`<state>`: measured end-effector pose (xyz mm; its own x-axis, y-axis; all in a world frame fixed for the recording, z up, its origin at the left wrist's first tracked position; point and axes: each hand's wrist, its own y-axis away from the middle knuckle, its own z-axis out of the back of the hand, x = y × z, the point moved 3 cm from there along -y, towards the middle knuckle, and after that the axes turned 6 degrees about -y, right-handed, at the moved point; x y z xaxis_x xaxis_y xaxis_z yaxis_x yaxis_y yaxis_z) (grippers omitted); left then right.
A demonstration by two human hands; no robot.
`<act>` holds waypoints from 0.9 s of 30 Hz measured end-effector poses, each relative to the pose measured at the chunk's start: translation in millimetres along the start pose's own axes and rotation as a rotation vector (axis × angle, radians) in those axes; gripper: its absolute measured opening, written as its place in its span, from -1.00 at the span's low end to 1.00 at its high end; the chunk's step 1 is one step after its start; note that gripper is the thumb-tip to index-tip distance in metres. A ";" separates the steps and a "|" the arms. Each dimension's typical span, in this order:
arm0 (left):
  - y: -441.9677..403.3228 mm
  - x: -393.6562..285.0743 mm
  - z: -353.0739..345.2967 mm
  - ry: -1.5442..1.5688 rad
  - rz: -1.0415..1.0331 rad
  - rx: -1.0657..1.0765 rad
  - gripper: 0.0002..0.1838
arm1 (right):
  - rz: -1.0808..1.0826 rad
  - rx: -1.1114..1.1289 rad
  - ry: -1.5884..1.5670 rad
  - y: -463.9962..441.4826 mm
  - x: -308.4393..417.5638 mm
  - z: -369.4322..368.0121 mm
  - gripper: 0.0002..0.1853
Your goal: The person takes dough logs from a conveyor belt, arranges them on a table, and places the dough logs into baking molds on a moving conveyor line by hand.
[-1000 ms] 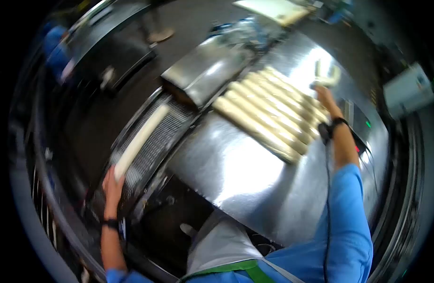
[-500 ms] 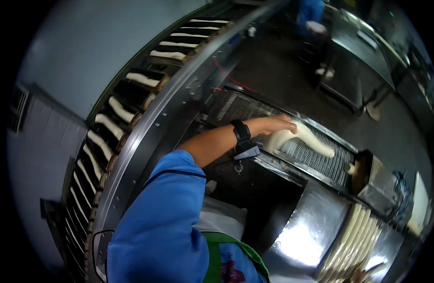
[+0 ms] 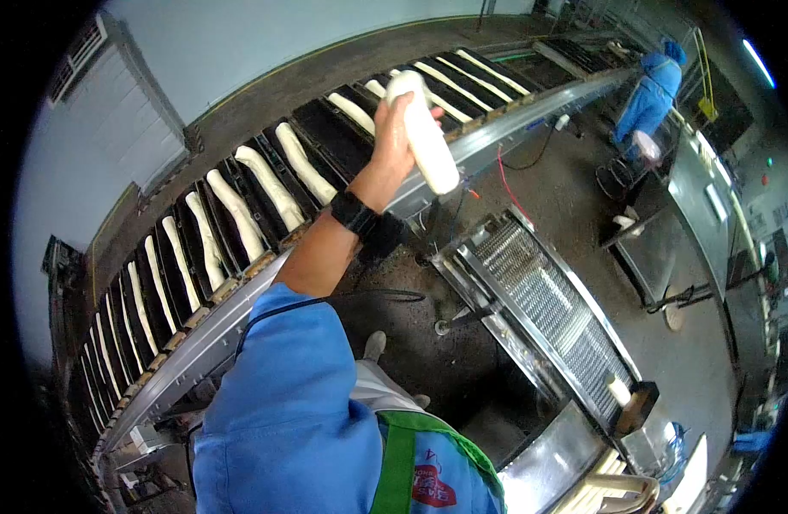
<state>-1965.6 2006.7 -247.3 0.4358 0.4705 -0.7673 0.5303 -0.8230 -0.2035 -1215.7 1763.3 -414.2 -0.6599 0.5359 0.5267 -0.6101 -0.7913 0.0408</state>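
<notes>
My left hand (image 3: 396, 141), with a black band on the wrist, is closed around a thick white dough piece (image 3: 430, 144). The dough is held up in front of the near edge of a curved conveyor. Black trays (image 3: 313, 120) on that conveyor bear long white dough strips (image 3: 233, 206), mostly one to a tray. My right hand cannot be seen. Several pale dough rolls (image 3: 593, 490) lie on the metal table (image 3: 552, 450) at the lower right, with a bent dough piece (image 3: 629, 493) by them.
A mesh conveyor (image 3: 540, 291) runs down to the right, with a short dough piece (image 3: 617, 390) near a metal box (image 3: 641, 428). A person in blue (image 3: 651, 94) stands at the upper right near a steel table (image 3: 698, 206). Metal rails (image 3: 188, 334) edge the curved conveyor.
The view has swung left. My left hand has lifted the dough from the mesh conveyor and carried it to the curved conveyor. My right hand, earlier by the dough rolls, has left the view.
</notes>
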 end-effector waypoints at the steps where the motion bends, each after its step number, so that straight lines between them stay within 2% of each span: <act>1: -20.6 1.4 25.5 0.071 -0.073 -0.030 -0.56 | 0.008 0.003 -0.052 -1.2 17.8 4.4 -0.54; 3: -59.4 13.7 83.9 0.020 -0.078 -0.140 -0.62 | 0.015 0.006 -0.166 -1.0 52.9 12.6 -0.53; 5: -89.4 52.0 156.3 -0.010 0.198 -0.280 -0.64 | 0.024 0.030 -0.282 1.1 83.1 17.6 -0.53; 7: -111.3 97.7 268.1 -1.373 -0.323 0.234 -0.67 | 0.021 0.060 -0.396 3.5 107.5 19.2 -0.52; 9: -72.6 70.4 198.4 -0.064 0.564 -0.569 -0.68 | 0.021 0.099 -0.507 1.7 125.5 12.8 -0.52; 10: -68.9 58.6 194.3 -0.448 0.640 -0.584 -0.67 | 0.008 0.120 -0.556 2.5 131.8 11.5 -0.52; 11: -76.4 69.5 218.8 -0.452 0.650 -0.584 -0.67 | 0.003 0.137 -0.600 0.6 139.1 9.6 -0.52; 12: -92.5 83.6 251.4 -0.837 0.329 -0.219 -0.66 | -0.014 0.153 -0.642 -0.6 144.5 8.3 -0.51; 13: -88.9 73.2 241.1 -1.183 0.074 0.069 -0.68 | -0.023 0.177 -0.682 -3.1 151.3 5.0 -0.51; 14: -81.5 61.9 230.3 -1.482 -0.282 0.268 -0.66 | -0.035 0.190 -0.721 -7.2 154.6 4.0 -0.51; 15: -87.9 62.9 236.0 -1.448 -0.079 0.268 -0.69 | -0.045 0.202 -0.752 -8.4 157.5 3.9 -0.51; 17: -108.4 80.4 268.9 -1.528 0.120 0.246 -0.69 | -0.068 0.210 -0.814 -11.8 158.7 3.3 -0.50; 19: -111.2 66.6 260.2 -1.632 -0.117 0.279 -0.66 | -0.092 0.217 -0.878 -13.1 155.3 3.3 -0.50; 21: -129.5 68.3 273.9 -1.672 -0.005 0.265 -0.58 | -0.114 0.222 -0.930 -8.4 142.0 9.6 -0.50; 23: -133.2 61.8 282.5 -1.658 -0.010 0.344 -0.49 | -0.149 0.196 -0.968 10.9 113.9 23.8 -0.49; 24: -122.6 47.3 263.1 -1.683 0.039 0.429 -0.41 | -0.086 0.239 -0.872 32.2 128.5 24.0 -0.49; 25: -119.3 45.6 263.1 -1.563 0.061 0.535 -0.39 | -0.021 0.275 -0.777 52.3 143.3 23.4 -0.48; 26: -116.2 44.9 262.6 -1.437 0.095 0.637 -0.37 | -0.006 0.128 -0.738 65.8 119.0 20.8 -0.47; 27: -101.2 34.0 230.5 -1.513 0.119 0.622 -0.41 | -0.209 0.070 -0.623 110.4 163.1 16.2 -0.47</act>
<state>-2172.1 2032.7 -392.9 -0.8137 -0.0141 -0.5811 0.0282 -0.9995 -0.0152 -1383.5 1758.5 -310.1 -0.1405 0.4259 0.8938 -0.6538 -0.7178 0.2393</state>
